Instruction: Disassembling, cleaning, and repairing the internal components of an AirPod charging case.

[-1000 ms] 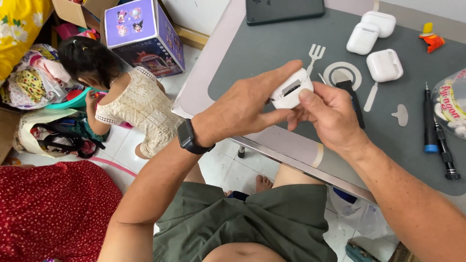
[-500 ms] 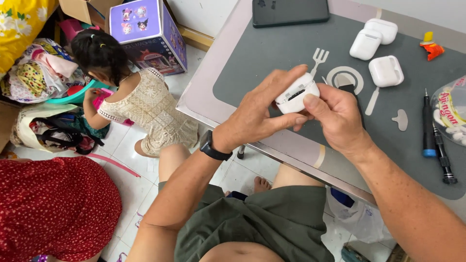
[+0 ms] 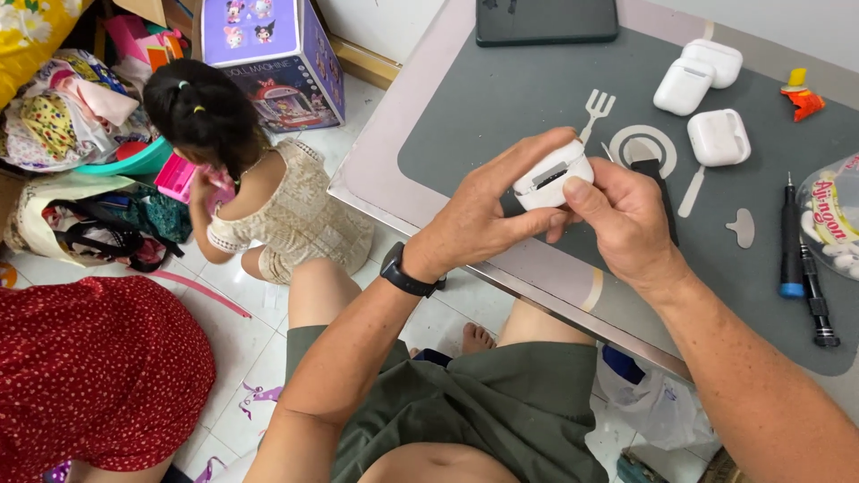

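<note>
1. far out beyond the left hand [image 3: 479,215], on the floor, a person in a red dotted garment [image 3: 89,376] sits at the lower edge of the view, and a child in a cream dress [image 3: 286,215] crouches near a purple toy box [image 3: 268,54].
2. the left hand wears a black wristwatch [image 3: 407,273] and is closed around a small white earbud case [image 3: 552,174], thumb underneath and fingers curled over the top; it carries the case above the near edge of the worktop [image 3: 385,179].
3. the case lies between the two hands, its long axis running from lower left to upper right, and a dark opening on one face points up toward the camera.
4. the right hand [image 3: 626,224] is pinched on the near end of the case, thumb tip pressing its edge; i cannot tell whether it holds a tool.
5. judged from this, the step in hand is working at the opening while the left hand steadies the case; the next move would call for a firm hold and a fine push from the thumb.
6. beyond the right hand, on the grey mat [image 3: 537,98], rest three more white cases [image 3: 684,85] [image 3: 713,61] [image 3: 718,137].
7. further out from the right hand lie a blue-tipped screwdriver [image 3: 789,237] and a black one [image 3: 816,300].
</note>
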